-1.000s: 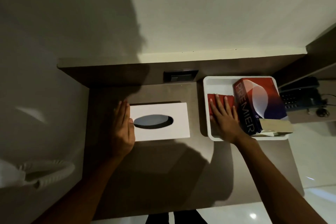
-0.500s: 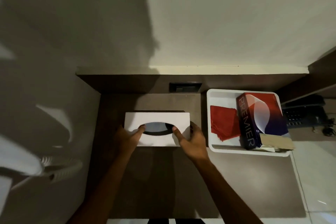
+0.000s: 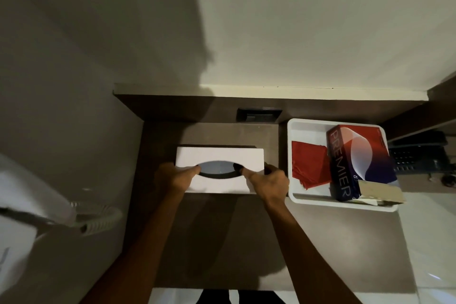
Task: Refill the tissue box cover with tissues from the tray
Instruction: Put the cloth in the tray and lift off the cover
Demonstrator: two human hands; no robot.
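Right hand (image 3: 267, 181) now off the tray and on the cover; left hand (image 3: 174, 179) shifted from the cover's left end to its front edge. Both thumbs hooked into the ends of the oval slot, fingers wrapped down over the near side. Both hands closed on the tissue box cover (image 3: 219, 169).

Cover sits on the brown counter (image 3: 222, 237), roughly centred, long side toward the body, just left of the tray and not touching it. Slot dark inside; looks empty, though not sure at this angle.

Handling, as judgement: cover appears rigid, smooth, white, probably a hollow shell and light for its bulk. Likely slippery on the flat faces, so slot rim plus front wall seems the sounder hold, as taken here. Should lift straight up if it is a loose shell over a base; whether a base exists underneath cannot be told. Risk: thumbs alone in the slot could let it tip.

Further right: white tray (image 3: 294, 155) holding a red cloth (image 3: 309, 168) and a tissue pack (image 3: 357, 163), printed "PREMIER", leaning across the tray with one torn end flap hanging over the near rim. Pack looks like thin card, soft-sided, crushable; better held by both long sides than by the torn end.

Beyond: power socket (image 3: 259, 115) in the back panel, then plain wall.
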